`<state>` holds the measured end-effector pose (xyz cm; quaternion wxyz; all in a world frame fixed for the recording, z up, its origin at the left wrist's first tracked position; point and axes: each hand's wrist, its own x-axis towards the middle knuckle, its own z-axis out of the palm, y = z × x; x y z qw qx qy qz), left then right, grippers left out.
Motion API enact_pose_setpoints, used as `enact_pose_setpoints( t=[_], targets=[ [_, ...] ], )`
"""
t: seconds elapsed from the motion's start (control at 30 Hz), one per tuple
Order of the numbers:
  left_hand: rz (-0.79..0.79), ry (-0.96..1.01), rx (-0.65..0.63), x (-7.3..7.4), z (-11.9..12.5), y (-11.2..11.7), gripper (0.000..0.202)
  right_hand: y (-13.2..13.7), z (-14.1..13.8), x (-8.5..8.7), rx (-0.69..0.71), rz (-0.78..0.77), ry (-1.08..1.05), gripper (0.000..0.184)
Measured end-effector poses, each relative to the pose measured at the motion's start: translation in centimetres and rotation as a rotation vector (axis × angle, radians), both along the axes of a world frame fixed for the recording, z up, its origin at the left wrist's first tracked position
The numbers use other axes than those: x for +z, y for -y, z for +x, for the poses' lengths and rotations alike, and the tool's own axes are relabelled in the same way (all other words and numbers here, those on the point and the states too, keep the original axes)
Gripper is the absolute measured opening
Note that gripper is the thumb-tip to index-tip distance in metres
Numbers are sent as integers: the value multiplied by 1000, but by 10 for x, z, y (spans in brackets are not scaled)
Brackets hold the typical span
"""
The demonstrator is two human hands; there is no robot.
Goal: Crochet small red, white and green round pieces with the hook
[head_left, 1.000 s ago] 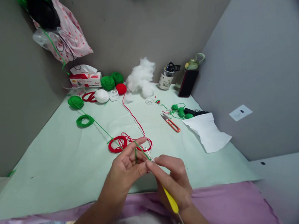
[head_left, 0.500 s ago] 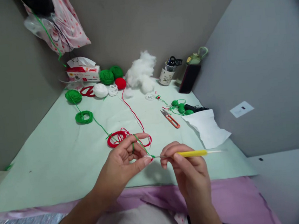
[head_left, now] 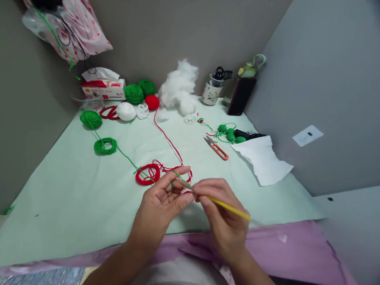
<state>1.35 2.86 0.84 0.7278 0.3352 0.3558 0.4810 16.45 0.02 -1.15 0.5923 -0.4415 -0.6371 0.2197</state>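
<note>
My left hand pinches a small red and white crochet piece between thumb and fingers. Green yarn runs over its raised index finger and loops round another finger. In my right hand is a crochet hook with a yellow handle, held like a pen and slanting down to the right. The hook's tip meets the piece at my left fingertips, where the fingers of both hands partly hide it. Just behind the hands lies a ring of wound red yarn.
Green yarn balls, a white ball, a red ball, tissue box and stuffing line the back. Orange thread snips, white paper, small green pieces, a cup and a bottle stand or lie right.
My right hand has moved left and closer to my left hand. The hook has swung from nearly level to slanting down to the right. The view has shifted slightly.
</note>
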Motion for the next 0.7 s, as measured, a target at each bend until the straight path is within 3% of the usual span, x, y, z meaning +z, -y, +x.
enact_pose_setpoints(
  t=[0.07,0.13,0.23,0.4,0.5,0.7],
  targets=[
    [-58,85,9,-1,4,1,51,3,-1,-5,-66,132,227,47],
    [-152,162,-45,-1,4,2,51,5,-1,-9,-83,216,316,56],
    [-236,192,-120,-1,-2,-1,44,4,1,-7,-39,112,106,43],
    [-142,114,-93,-2,-10,-4,34,-4,5,5,113,-119,-430,20],
    [-95,83,-109,-3,-5,0,37,-7,4,5,186,-161,-432,17],
    [-36,5,-70,-3,-2,4,38,-10,4,-1,182,-209,-466,15]
  ],
)
